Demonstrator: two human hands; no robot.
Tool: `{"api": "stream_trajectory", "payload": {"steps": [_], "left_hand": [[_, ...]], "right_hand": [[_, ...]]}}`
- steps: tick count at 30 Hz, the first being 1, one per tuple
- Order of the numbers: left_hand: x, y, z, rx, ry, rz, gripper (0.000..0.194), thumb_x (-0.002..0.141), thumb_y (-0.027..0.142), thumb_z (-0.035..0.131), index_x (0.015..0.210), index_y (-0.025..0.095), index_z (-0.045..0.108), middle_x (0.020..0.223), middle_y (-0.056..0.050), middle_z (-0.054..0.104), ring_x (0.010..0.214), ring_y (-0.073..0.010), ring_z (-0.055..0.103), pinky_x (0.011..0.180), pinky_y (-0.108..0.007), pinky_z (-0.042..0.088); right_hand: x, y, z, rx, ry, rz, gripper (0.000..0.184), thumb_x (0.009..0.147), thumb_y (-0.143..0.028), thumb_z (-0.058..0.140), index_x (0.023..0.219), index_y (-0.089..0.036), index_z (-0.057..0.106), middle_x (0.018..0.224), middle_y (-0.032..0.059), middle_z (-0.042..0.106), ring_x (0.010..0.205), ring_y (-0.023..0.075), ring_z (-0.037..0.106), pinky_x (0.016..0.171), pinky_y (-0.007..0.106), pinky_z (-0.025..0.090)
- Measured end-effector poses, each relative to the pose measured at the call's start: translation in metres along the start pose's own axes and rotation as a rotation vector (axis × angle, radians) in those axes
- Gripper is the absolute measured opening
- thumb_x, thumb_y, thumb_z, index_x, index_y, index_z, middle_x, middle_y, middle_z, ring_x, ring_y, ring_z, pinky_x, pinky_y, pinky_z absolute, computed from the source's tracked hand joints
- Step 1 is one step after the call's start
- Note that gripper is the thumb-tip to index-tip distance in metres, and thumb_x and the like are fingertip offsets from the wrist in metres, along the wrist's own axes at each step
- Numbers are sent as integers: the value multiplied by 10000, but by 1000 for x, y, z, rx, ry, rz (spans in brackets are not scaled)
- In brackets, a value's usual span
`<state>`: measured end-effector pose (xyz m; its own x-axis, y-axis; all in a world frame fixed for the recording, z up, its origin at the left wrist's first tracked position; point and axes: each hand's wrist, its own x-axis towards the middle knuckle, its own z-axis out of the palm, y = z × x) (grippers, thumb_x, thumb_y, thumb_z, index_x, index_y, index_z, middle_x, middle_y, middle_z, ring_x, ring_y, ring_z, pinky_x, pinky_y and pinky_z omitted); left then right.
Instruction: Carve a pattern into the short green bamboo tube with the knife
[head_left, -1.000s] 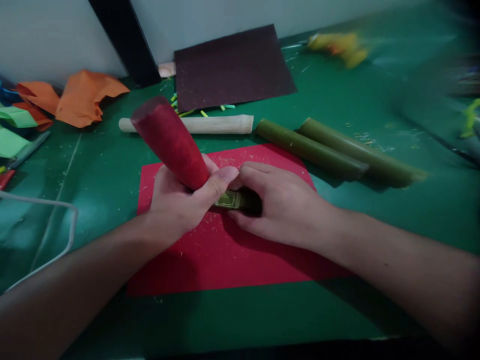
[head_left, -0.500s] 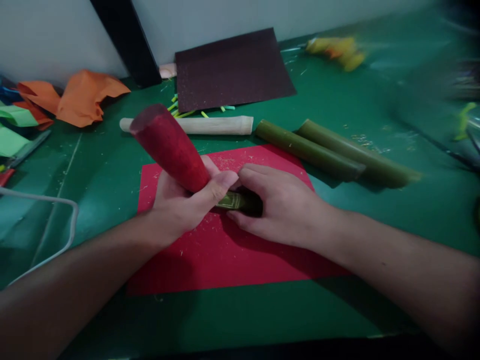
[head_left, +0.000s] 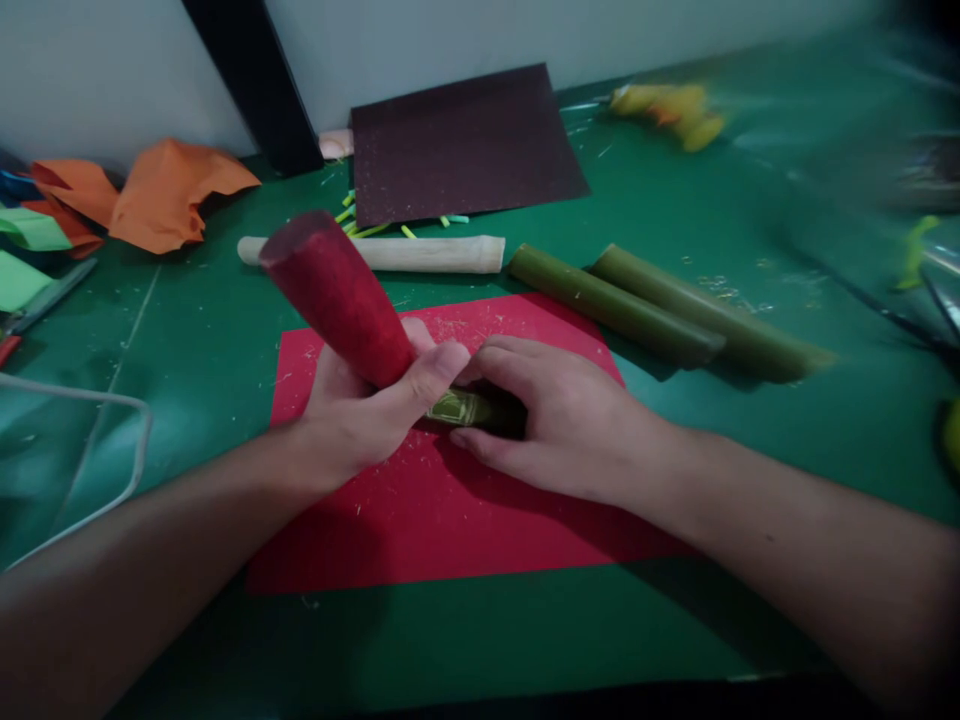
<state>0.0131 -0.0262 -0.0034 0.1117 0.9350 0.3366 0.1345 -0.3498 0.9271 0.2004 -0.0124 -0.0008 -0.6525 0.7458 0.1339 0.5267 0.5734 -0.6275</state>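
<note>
A thick red cylinder point(head_left: 337, 295) slants up to the left out of my left hand point(head_left: 367, 410), whose fingers and thumb wrap its lower end. Just below and right of the thumb shows a green bamboo piece point(head_left: 461, 407) with pale carved lines on its surface. Whether the red and green parts are one piece is hidden by my hand. My right hand point(head_left: 570, 410) curls around the right end of the green bamboo, thumb on the near side and fingers on the far side. Any small tool in its fingers is hidden. Beneath both hands lies a red sheet point(head_left: 420, 540) sprinkled with shavings.
Two green bamboo tubes point(head_left: 615, 305) lie behind my right hand. Behind the red sheet are a pale peeled stick point(head_left: 435, 254) and a dark brown sheet point(head_left: 465, 145). Crumpled orange paper point(head_left: 172, 195) and a white cable point(head_left: 142, 440) are at left; a blurred yellow object point(head_left: 667, 110) is far right.
My left hand and the red cylinder have shifted very slightly left. Both hands keep their grips. The pale marks on the green bamboo appear slightly turned.
</note>
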Motion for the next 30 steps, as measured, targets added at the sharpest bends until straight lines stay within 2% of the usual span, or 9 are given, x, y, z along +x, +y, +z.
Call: {"api": "stream_trajectory", "payload": {"steps": [6, 10, 15, 21, 26, 30], "left_hand": [[-2, -1, 0, -39, 20, 7, 450, 884, 494, 711, 595, 184, 561, 537, 33, 495, 464, -73, 447, 470, -230, 427], [-2, -4, -1, -35, -18, 29, 406, 903, 463, 700, 628, 187, 586, 568, 25, 533, 494, -80, 488, 495, -232, 446], [-2, -3, -2, -30, 8, 17, 418, 889, 492, 709, 621, 198, 581, 568, 23, 524, 498, -91, 485, 499, -252, 443], [-1, -1, -4, -28, -104, 5, 461, 916, 502, 670, 607, 186, 537, 567, 23, 485, 506, -87, 456, 500, -246, 435], [1, -3, -2, -85, -19, 9, 568, 893, 552, 676, 518, 181, 465, 498, 21, 418, 461, -87, 386, 432, -257, 315], [2, -1, -2, -60, -37, -17, 536, 887, 522, 699, 529, 173, 507, 506, 19, 462, 465, -76, 420, 438, -229, 369]], "right_hand": [[-1, -2, -2, -5, -14, 8, 219, 813, -281, 692, 996, -163, 670, 920, 62, 683, 832, 201, 606, 725, 321, 446], [-1, -1, -1, -21, -10, 13, 242, 780, -265, 720, 994, -161, 675, 921, 61, 680, 837, 205, 601, 720, 319, 435], [-1, -1, 0, -14, 10, -10, 226, 804, -326, 716, 948, -167, 648, 895, 52, 657, 818, 196, 581, 713, 315, 418], [1, -2, 0, -26, -5, 5, 143, 829, -303, 672, 866, -179, 611, 832, 37, 630, 746, 173, 547, 659, 298, 386], [2, -1, 0, 17, -26, 7, 233, 837, -291, 663, 1029, -159, 664, 996, 85, 700, 909, 225, 626, 775, 346, 459], [1, -1, 0, 23, -17, 10, 229, 838, -278, 668, 1028, -150, 677, 986, 87, 704, 913, 226, 633, 783, 348, 470]]}}
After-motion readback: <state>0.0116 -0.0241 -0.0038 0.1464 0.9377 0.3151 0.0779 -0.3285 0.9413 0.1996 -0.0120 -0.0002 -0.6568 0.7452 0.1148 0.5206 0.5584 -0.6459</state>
